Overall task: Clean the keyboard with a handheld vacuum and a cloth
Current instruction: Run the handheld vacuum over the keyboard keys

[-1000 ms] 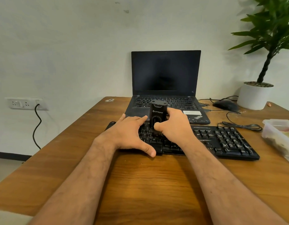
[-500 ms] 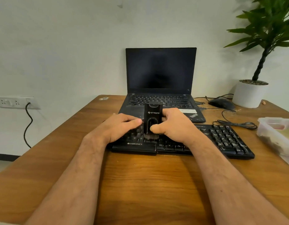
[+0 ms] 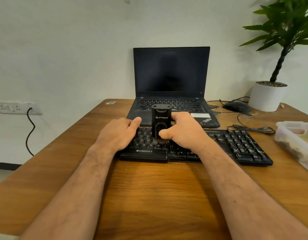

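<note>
1. Keyboard (image 3: 236,146), head view: black Zebronics full-size board, lies flat near the middle of the wooden desk (image 3: 149,196), just in front of the open laptop (image 3: 172,84), long side along the desk's near edge. Judged light, rigid plastic, likely to slide on the smooth wood if brushed hard, so it wants pinning down.
2. Handheld vacuum (image 3: 161,122): small black upright cylinder marked STRIFF, brush nozzle (image 3: 159,140) down on the keys around the M row, left-centre of the board. Looks light and stiff, smooth-sided; best taken round the lower body, where the grip is now.
3. Right hand (image 3: 182,134): wrapped around the vacuum body from the right, thumb across the front, fingers behind. Clamped on it.
4. Left hand (image 3: 118,134): lies on the left part of the keyboard, thumb out toward the vacuum, fingers bent over the far edge. Seems to be steadying the board; whether it truly grips I cannot tell.
5. Keycaps: judged small and clipped on, could pop or press under force, so light strokes.
6. Cloth: none visible in this view.
7. Others: mouse (image 3: 236,106) and potted plant (image 3: 269,96) at the far right corner, cable (image 3: 253,129) coiled behind the numpad, clear plastic container (image 3: 295,141) at the right edge, wall socket (image 3: 14,107) left.
</note>
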